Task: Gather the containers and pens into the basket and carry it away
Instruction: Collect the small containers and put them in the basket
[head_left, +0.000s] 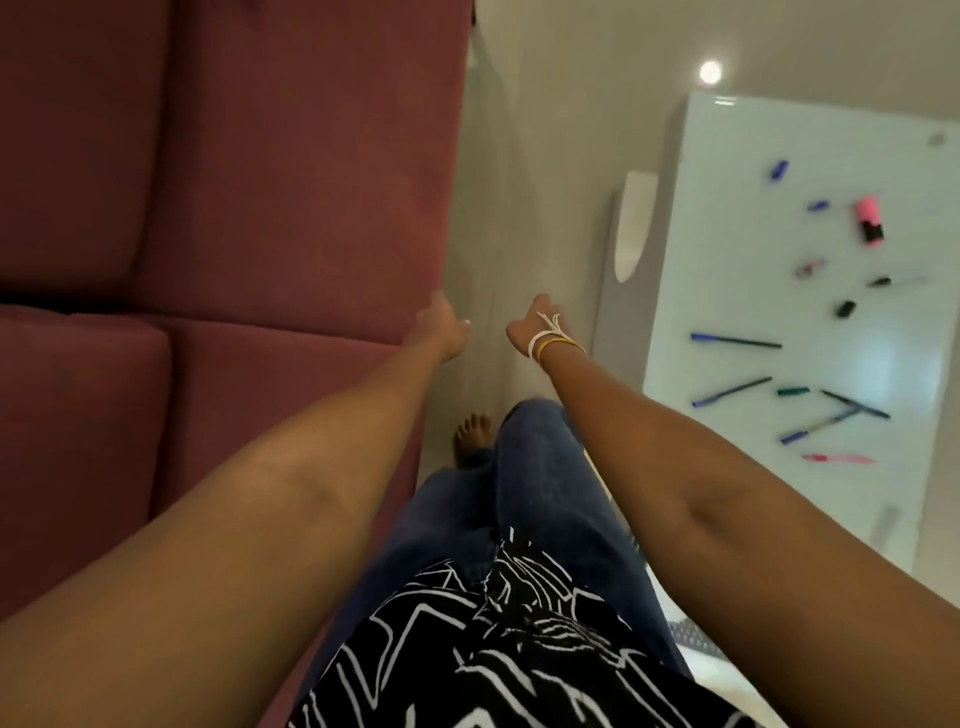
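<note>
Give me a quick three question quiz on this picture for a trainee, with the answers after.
1. True or false: the pens already lie in a basket.
2. Which hand wears the bracelets? A) left B) right C) both
3. Fill in: the pink container lies on the white ____.

Key
1. False. The pens lie scattered on the white table, and no basket can be clearly made out in the view.
2. B. The right hand has them at the wrist; the left hand, by the red sofa, is bare.
3. table
</note>
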